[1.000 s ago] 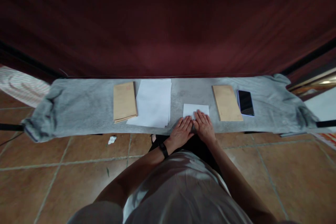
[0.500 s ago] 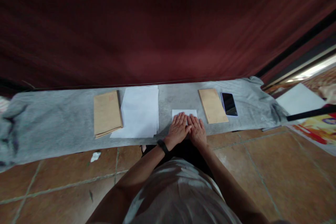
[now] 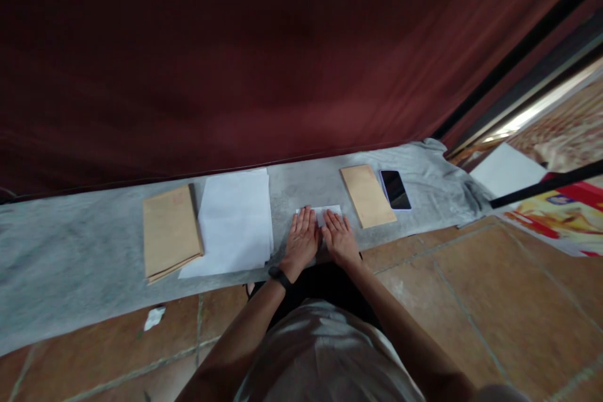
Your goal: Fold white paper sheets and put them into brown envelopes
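Note:
A small piece of white paper, apparently folded, lies on the grey cloth in front of me, mostly covered by my hands. My left hand rests flat on its left part, fingers stretched forward. On its right part my right hand also lies flat, with the fingers extended. To the left is a stack of white paper sheets. A brown envelope sits just right of my right hand. Farther left, several brown envelopes are stacked, partly overlapping the sheets' edge.
A smartphone with a pale purple edge lies right of the single envelope. The grey cloth covers a long narrow surface against a dark red panel. A crumpled white scrap is on the tiled floor.
My hands have spread slightly apart on the small paper, the left thumb no longer overlapping the right hand. The camera view has shifted and tilted a little.

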`<state>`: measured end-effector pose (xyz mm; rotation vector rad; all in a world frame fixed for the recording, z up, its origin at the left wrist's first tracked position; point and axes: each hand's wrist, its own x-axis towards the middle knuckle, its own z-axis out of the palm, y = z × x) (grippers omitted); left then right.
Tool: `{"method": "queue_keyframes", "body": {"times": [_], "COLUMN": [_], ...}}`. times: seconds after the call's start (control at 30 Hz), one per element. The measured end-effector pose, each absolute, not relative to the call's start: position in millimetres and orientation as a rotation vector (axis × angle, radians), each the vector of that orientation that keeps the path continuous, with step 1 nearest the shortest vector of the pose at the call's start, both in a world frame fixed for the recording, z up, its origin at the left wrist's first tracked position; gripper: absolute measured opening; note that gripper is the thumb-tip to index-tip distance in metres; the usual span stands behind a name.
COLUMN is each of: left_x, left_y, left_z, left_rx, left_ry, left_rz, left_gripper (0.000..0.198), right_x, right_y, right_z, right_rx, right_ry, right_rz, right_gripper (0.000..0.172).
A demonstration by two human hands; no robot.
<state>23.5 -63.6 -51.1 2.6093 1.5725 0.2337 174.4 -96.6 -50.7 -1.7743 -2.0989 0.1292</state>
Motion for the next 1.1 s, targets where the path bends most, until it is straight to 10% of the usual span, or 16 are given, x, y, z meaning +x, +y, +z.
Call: {"method": "queue_keyframes", "body": {"times": [1.1], "left_x": [0], "left_y": [-94], "left_z": [-54], "left_rx": [2.572], "left_ry": [1.679], "left_rz": [0.356], "left_gripper": [0.073], "right_x": [192], "right_y": [-81], "right_z": [-72], "right_rx": [-1.879], "right_ry": [-2.026], "right_rz": [-0.058], "right_gripper": [0.058]}}
